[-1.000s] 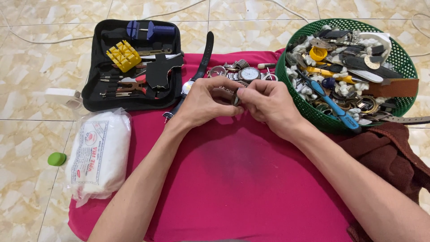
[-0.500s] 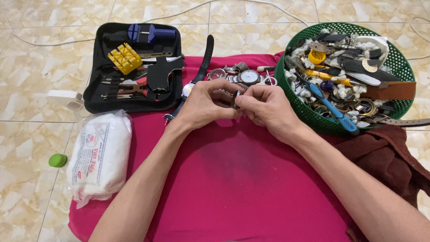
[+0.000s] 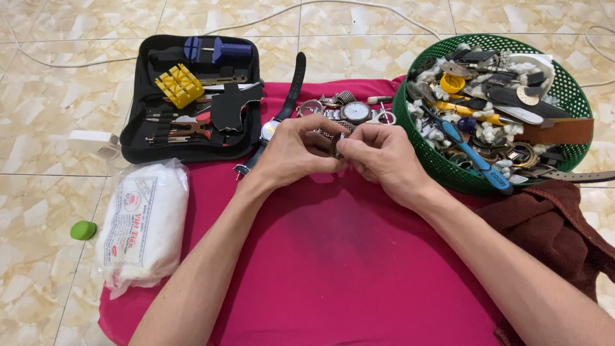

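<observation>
My left hand (image 3: 296, 152) and my right hand (image 3: 383, 157) meet over a pink cloth (image 3: 333, 256), both pinching one small metal watch part (image 3: 337, 145) between the fingertips. The part is mostly hidden by my fingers. Just beyond my hands lie several watches and metal bands (image 3: 349, 110). A watch with a black strap (image 3: 287, 102) lies stretched out beside my left hand.
An open black tool case (image 3: 192, 96) with a yellow block and small tools sits at the far left. A green basket (image 3: 551, 83) full of watch parts and straps stands at the right. A white plastic bag (image 3: 144, 224), a green cap (image 3: 83, 230) and a brown cloth (image 3: 551, 224) lie nearby.
My hands stay together on the small part; the fingers have shifted only slightly.
</observation>
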